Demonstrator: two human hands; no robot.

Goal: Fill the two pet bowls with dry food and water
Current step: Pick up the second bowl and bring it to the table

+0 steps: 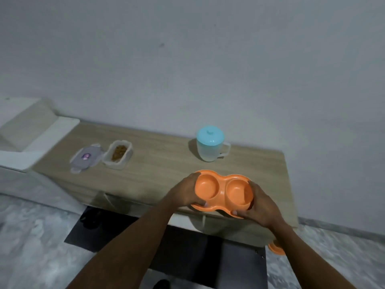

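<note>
An orange double pet bowl with two round wells, both empty, is held over the front edge of the wooden table. My left hand grips its left end and my right hand grips its right end. A clear plastic container of brown dry food stands open at the table's left, its grey lid lying beside it. A translucent water jug with a light blue lid stands at the back, its handle to the right.
A white cabinet or ledge adjoins the table's left end. The grey wall rises right behind the table. A dark mat lies on the marbled floor below. Another orange item peeks out under the table's right corner.
</note>
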